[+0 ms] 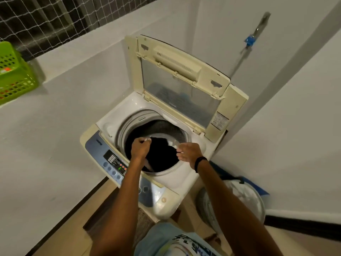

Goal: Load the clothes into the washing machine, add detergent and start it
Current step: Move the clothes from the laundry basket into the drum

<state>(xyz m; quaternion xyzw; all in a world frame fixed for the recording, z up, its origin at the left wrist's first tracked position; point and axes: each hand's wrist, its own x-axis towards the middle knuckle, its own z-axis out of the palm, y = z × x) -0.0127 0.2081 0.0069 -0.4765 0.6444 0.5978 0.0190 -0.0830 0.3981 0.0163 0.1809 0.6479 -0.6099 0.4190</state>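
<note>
A cream top-loading washing machine (110, 122) stands in the corner with its lid (180, 84) raised against the wall. Over the round drum opening hangs a black garment (160, 152) with a bit of white at its edges. My left hand (141, 147) grips its left top edge and my right hand (188, 151) grips its right edge, both held over the drum. The control panel (114, 163) at the front left shows lit red and green indicators. No detergent is in view.
A green plastic basket (14, 74) sits on the white ledge at far left. A white laundry bag or bin (243, 198) with a blue item behind it stands right of the machine. A tap with blue fitting (250, 41) is on the wall.
</note>
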